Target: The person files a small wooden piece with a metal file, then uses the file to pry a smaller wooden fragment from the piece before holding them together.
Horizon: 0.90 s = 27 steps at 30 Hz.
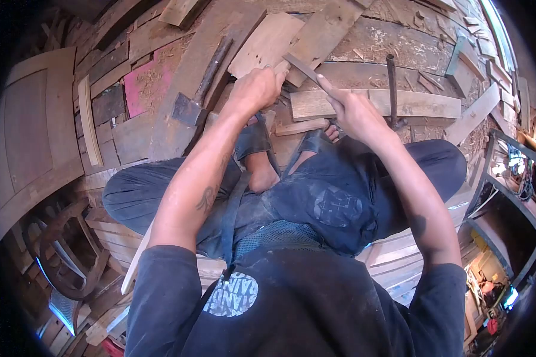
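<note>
My left hand [257, 89] is closed, fingers curled at the near edge of a pale wooden board [267, 43]; I cannot make out what is in its grip. My right hand [357, 116] grips a flat, narrow metal tool [304, 68], perhaps a file or a chisel, with the forefinger stretched along it. The tool slants up and left, its far end close to the left hand's fingertips and over a second wooden plank [327, 35]. The tool's rear end is hidden in the palm. Under my right wrist lies a light wooden strip [417, 103].
A hatchet [189, 109] rests left of my left forearm. A dark rod-like handle [391, 83] stands right of my right hand. My sandalled feet [261, 169] are below the hands. Shavings, offcuts, a panelled door [27, 125] and a dark shelf frame [506, 208] surround me.
</note>
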Motion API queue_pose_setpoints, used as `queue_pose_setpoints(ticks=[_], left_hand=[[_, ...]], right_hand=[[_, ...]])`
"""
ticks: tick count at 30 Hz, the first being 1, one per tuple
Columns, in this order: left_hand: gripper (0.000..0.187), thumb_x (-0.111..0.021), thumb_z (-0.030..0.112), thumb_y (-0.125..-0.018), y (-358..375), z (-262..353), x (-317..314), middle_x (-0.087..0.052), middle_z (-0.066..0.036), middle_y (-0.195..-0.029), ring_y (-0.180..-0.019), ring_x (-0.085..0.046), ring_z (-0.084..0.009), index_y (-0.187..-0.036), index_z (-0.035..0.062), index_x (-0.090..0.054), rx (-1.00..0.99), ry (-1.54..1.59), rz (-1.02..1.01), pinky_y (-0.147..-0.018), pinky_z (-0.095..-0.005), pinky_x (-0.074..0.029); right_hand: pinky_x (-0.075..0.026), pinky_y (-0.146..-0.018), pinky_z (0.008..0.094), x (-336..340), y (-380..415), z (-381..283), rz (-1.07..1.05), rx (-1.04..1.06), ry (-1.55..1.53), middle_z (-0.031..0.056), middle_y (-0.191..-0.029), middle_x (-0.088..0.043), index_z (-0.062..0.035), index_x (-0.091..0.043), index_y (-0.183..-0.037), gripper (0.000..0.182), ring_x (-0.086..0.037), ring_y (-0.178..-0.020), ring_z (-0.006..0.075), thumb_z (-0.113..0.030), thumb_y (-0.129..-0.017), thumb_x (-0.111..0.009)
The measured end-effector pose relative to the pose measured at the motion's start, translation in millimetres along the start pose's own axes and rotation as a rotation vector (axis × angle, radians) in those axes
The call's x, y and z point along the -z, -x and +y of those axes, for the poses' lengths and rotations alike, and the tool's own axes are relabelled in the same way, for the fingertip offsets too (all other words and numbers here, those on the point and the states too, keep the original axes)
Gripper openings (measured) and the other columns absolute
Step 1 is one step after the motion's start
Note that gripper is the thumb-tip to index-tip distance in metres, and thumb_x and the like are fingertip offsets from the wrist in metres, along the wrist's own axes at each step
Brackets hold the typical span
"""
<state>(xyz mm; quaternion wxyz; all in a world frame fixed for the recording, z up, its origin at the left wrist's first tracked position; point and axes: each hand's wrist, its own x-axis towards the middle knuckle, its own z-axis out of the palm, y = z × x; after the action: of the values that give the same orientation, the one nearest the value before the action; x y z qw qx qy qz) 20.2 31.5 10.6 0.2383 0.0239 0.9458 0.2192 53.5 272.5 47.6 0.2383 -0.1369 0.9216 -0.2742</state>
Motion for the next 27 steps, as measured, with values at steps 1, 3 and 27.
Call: queue_pose_setpoints(ticks=[1,3,27], left_hand=[[0.056,-0.048,0.044,-0.106,1.2,1.9,0.7,-0.071,-0.034,-0.098,-0.098,-0.07,-0.0489,-0.099,-0.0054,-0.074,-0.008,-0.028,0.017,-0.087,-0.0547,-0.056],[0.054,-0.049,0.043,-0.106,13.8,1.3,-2.2,-0.072,-0.032,-0.097,-0.096,-0.071,-0.048,-0.099,-0.0043,-0.075,-0.005,-0.064,0.012,-0.085,-0.0544,-0.057],[0.052,-0.048,0.043,-0.105,10.8,1.3,-6.6,-0.072,-0.031,-0.099,-0.099,-0.071,-0.0471,-0.103,-0.0022,-0.074,0.013,0.02,0.033,-0.088,-0.0536,-0.056]], right_hand=[[-0.055,-0.091,0.0526,-5.2,-12.8,-0.1,0.024,0.036,0.031,0.0278,-0.105,-0.072,-0.0247,-0.05,-0.154,0.049,-0.069,-0.101,0.0464,-0.021,-0.105,-0.049],[-0.055,-0.091,0.0524,-22.1,-53.7,-7.9,0.05,0.041,0.072,0.0276,-0.105,-0.072,-0.0246,-0.05,-0.153,0.049,-0.069,-0.1,0.0463,-0.02,-0.104,-0.049],[-0.056,-0.092,0.0506,-5.1,-23.9,-11.0,-0.034,-0.05,0.066,0.0259,-0.106,-0.073,-0.0318,-0.049,-0.154,0.047,-0.071,-0.101,0.0446,-0.026,-0.107,-0.048]])
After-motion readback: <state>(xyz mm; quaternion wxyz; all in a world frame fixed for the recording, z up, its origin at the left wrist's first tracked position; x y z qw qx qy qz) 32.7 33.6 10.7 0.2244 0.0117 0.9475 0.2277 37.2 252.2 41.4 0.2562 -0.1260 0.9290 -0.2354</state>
